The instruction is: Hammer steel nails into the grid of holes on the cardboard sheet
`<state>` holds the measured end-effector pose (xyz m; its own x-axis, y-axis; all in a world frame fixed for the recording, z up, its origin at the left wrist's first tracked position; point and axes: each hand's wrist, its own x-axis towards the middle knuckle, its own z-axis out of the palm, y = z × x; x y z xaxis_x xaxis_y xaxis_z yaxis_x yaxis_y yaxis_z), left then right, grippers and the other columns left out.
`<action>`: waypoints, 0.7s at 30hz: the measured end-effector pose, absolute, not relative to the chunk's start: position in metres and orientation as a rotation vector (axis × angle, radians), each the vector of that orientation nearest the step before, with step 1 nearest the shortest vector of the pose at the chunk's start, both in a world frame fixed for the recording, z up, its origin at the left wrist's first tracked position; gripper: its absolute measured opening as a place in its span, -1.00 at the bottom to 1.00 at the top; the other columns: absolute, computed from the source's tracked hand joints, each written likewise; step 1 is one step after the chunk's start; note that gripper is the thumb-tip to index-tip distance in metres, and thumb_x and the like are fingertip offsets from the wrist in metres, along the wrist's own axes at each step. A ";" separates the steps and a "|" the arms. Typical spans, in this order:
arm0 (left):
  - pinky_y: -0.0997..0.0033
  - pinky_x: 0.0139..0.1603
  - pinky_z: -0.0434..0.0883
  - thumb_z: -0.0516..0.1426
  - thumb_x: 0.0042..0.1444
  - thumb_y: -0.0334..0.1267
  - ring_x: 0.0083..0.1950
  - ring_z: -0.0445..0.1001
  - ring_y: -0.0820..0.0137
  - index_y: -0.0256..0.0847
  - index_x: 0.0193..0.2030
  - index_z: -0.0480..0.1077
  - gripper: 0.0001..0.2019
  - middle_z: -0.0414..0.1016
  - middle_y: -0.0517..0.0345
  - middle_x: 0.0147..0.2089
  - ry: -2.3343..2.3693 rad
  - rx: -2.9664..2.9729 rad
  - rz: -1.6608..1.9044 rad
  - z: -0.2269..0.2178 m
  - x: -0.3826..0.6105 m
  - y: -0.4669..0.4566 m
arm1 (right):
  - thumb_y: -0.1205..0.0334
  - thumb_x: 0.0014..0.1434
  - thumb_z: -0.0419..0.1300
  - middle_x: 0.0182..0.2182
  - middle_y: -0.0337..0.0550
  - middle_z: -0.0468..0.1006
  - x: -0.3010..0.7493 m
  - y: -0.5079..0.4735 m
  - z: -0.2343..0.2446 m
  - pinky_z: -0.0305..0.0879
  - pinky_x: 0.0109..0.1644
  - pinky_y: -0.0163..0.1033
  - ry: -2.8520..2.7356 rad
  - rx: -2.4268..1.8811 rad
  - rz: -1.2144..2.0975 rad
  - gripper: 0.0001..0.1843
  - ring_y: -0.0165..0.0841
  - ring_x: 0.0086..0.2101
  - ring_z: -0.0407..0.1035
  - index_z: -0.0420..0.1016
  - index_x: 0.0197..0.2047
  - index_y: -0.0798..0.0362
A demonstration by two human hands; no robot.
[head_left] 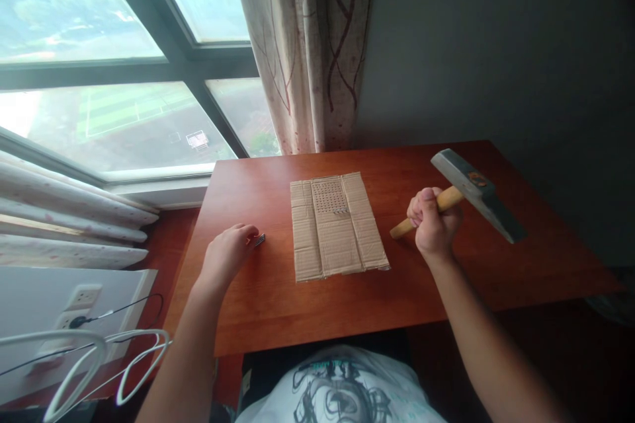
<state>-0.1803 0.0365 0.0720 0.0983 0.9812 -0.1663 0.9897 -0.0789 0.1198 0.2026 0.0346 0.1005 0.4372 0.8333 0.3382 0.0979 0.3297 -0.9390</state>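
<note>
My right hand (432, 221) is closed round the wooden handle of a hammer (476, 193), holding it above the right side of the table with the grey metal head pointing up and right. My left hand (229, 254) rests on the table at the left, its fingertips pinched on small dark metal pieces (259, 240), probably nails. Between the hands a piece of folded cardboard (335, 228) lies flat on the reddish wooden table (397, 291). A grid of small dark dots (329, 198) marks the cardboard's upper middle.
A window (99, 59) and a patterned curtain (307, 46) stand behind the table's far edge. At the lower left are a wall socket (82, 297) and white cables (99, 357). A grey wall (496, 46) is at the right.
</note>
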 end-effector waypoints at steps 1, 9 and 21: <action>0.40 -0.38 0.24 0.07 0.21 -0.14 -0.17 0.56 0.23 -0.07 -0.23 0.53 -0.79 0.63 0.08 -0.11 1.980 2.177 -0.072 0.072 -0.180 0.037 | -0.14 0.27 0.16 -0.69 -0.44 0.02 0.203 0.035 0.101 -0.07 -0.63 -0.34 -1.028 -1.153 0.609 -0.45 -0.55 -0.69 -0.03 0.01 -0.55 -0.02; 0.39 -0.39 0.21 0.04 0.20 -0.20 -0.20 0.54 0.21 -0.07 -0.26 0.53 -0.78 0.61 0.05 -0.14 1.998 2.187 -0.154 0.074 -0.175 0.041 | -0.06 0.28 0.18 -0.69 -0.44 0.03 0.203 0.032 0.104 -0.09 -0.63 -0.35 -1.024 -1.098 0.644 -0.47 -0.55 -0.68 -0.02 0.01 -0.55 -0.02; 0.39 -0.38 0.21 0.02 0.23 -0.18 -0.19 0.55 0.21 -0.08 -0.27 0.51 -0.76 0.61 0.05 -0.16 1.992 2.175 -0.252 0.077 -0.173 0.042 | -0.03 0.28 0.20 -0.69 -0.44 0.05 0.205 0.031 0.099 -0.08 -0.63 -0.35 -1.003 -1.056 0.664 -0.47 -0.56 -0.68 -0.02 0.03 -0.55 -0.01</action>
<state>-0.1728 0.0419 0.0770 0.0873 0.9654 -0.2457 0.9962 -0.0853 0.0188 0.2050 0.0310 0.0992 0.4183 0.8403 0.3450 0.0115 0.3749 -0.9270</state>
